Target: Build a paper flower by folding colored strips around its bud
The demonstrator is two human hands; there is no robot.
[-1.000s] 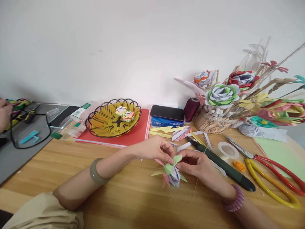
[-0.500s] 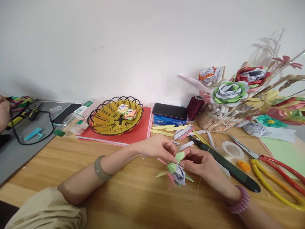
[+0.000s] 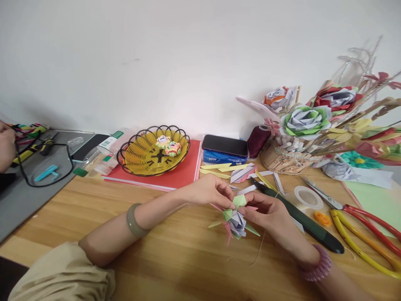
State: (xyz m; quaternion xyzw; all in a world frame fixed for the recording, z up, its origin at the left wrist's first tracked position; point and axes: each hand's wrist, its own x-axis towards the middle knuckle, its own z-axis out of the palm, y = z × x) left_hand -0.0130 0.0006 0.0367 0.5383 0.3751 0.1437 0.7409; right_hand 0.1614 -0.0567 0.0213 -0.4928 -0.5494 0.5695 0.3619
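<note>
Between my two hands is a folded paper flower (image 3: 237,223) with a pale purple centre and green and pink pointed petals, held just over the wooden table. My left hand (image 3: 216,193) pinches its upper left side, near a folded green petal. From the other side, the thumb and fingers of my right hand (image 3: 267,211) close on the flower beside an upright green petal (image 3: 239,200). A thin thread (image 3: 259,250) hangs below my right hand. Some of the flower is hidden behind my fingertips.
A yellow woven basket (image 3: 138,156) with two small paper flowers sits on red paper (image 3: 188,177). Behind my hands are a phone (image 3: 224,145) and paper strips (image 3: 244,173). To the right lie a dark green cutter (image 3: 308,228), tape (image 3: 308,197) and scissors (image 3: 347,207). Another person's hand (image 3: 5,146) is far left.
The view has shifted slightly, so everything sits a little further right. My fingers keep their pinch on the paper flower, and its upper green petal shows more broadly.
</note>
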